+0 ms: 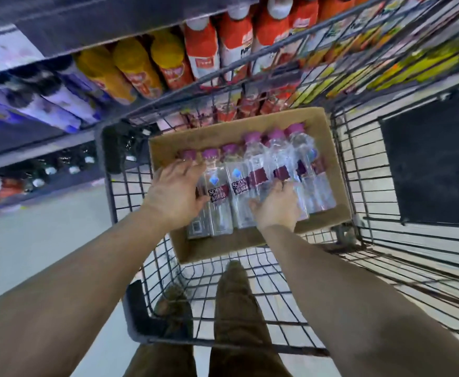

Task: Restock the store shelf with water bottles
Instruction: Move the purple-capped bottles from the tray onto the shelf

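Several clear water bottles (263,175) with purple caps and maroon labels lie side by side in an open cardboard box (329,148) inside a wire shopping cart (130,186). My left hand (175,195) lies over the leftmost bottle, fingers spread and curled around its upper part. My right hand (276,206) rests on the lower part of a bottle right of the middle, fingers wrapping it. Both bottles still lie in the box. The store shelf (67,137) runs along the left and top of the view.
The shelf holds orange-and-white drink cartons (204,50), yellow bottles (130,69) and purple-white packs (59,99); dark-capped bottles (59,170) stand on a lower tier. A dark panel (435,156) sits beyond the cart's right side. My legs stand behind the cart on pale floor (46,240).
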`<control>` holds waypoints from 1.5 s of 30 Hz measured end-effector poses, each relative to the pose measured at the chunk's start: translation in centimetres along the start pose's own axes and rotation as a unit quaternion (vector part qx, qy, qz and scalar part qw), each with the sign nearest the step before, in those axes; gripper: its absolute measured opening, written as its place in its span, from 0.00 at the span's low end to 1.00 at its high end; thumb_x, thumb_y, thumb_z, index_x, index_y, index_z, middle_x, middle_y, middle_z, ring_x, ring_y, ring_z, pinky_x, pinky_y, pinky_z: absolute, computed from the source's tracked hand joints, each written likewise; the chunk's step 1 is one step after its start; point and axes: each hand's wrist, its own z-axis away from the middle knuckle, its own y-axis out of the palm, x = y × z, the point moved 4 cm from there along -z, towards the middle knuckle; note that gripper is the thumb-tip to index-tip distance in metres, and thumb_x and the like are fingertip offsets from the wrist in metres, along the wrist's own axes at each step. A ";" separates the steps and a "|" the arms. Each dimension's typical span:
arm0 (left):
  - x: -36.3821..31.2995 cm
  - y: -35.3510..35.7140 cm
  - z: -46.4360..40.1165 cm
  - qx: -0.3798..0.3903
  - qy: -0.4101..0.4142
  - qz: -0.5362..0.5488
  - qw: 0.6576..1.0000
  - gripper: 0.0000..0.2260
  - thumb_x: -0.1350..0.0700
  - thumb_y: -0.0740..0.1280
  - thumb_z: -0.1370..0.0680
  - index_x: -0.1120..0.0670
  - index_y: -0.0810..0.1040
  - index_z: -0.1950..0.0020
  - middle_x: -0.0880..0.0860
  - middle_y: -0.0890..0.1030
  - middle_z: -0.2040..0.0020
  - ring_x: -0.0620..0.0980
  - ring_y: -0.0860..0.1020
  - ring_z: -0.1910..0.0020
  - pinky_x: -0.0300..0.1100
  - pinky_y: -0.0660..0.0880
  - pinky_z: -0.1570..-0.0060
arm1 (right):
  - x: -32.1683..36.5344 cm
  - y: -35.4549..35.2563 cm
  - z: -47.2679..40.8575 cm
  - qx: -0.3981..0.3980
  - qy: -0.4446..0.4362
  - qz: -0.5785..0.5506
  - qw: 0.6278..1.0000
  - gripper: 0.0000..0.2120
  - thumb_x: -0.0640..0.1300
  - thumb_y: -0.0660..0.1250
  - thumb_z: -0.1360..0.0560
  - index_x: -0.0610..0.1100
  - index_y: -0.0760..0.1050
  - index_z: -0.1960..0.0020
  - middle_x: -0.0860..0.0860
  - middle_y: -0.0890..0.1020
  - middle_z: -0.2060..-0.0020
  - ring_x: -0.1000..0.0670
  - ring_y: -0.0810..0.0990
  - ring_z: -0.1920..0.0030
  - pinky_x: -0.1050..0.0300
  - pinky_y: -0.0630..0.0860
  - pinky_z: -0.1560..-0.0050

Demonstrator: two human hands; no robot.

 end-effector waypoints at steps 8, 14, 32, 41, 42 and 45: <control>0.9 0.9 0.2 0.012 0.016 0.017 1.000 0.30 0.45 0.66 0.23 0.51 0.60 0.23 0.55 0.62 0.23 0.58 0.59 0.25 0.53 0.57 0.25 | 1.2 0.6 -0.5 0.014 0.002 -0.008 1.000 0.36 0.54 0.71 0.27 0.41 0.59 0.27 0.42 0.75 0.41 0.43 0.78 0.47 0.53 0.75 0.58; 1.6 0.6 0.7 0.014 0.017 0.049 0.999 0.29 0.45 0.65 0.22 0.50 0.61 0.23 0.55 0.64 0.24 0.58 0.61 0.25 0.52 0.57 0.25 | 0.6 0.0 -1.1 0.111 0.055 -0.193 0.973 0.29 0.49 0.72 0.29 0.42 0.69 0.31 0.48 0.80 0.46 0.46 0.79 0.47 0.55 0.77 0.51; 0.9 2.4 0.5 0.235 -0.076 0.623 0.742 0.45 0.43 0.84 0.49 0.48 0.73 0.33 0.50 0.83 0.41 0.52 0.81 0.41 0.54 0.75 0.40 | 5.4 -2.9 3.8 0.312 -0.128 -0.451 0.826 0.30 0.33 0.72 0.28 0.46 0.67 0.30 0.48 0.77 0.42 0.54 0.79 0.51 0.58 0.78 0.45; 2.0 4.1 0.3 0.167 -0.181 0.604 0.758 0.29 0.55 0.77 0.34 0.51 0.71 0.35 0.51 0.83 0.46 0.45 0.83 0.53 0.39 0.79 0.64 | -3.9 -1.3 -3.2 0.000 0.112 -0.138 0.984 0.33 0.47 0.71 0.28 0.42 0.60 0.27 0.42 0.69 0.35 0.42 0.71 0.36 0.43 0.73 0.39; 2.2 4.1 0.3 0.165 -0.185 0.604 0.758 0.26 0.56 0.76 0.32 0.50 0.72 0.37 0.50 0.83 0.46 0.46 0.82 0.52 0.41 0.79 0.61 | -4.3 -1.0 -3.4 0.013 0.110 -0.099 0.989 0.35 0.50 0.72 0.27 0.41 0.59 0.27 0.42 0.68 0.33 0.42 0.70 0.34 0.42 0.73 0.39; 2.7 4.1 0.2 0.160 -0.184 0.599 0.763 0.20 0.54 0.76 0.34 0.46 0.73 0.46 0.50 0.82 0.46 0.48 0.81 0.47 0.46 0.78 0.52 | -4.2 -0.6 -3.8 0.011 0.087 -0.040 0.995 0.34 0.53 0.71 0.27 0.40 0.61 0.29 0.42 0.69 0.34 0.42 0.71 0.35 0.44 0.75 0.42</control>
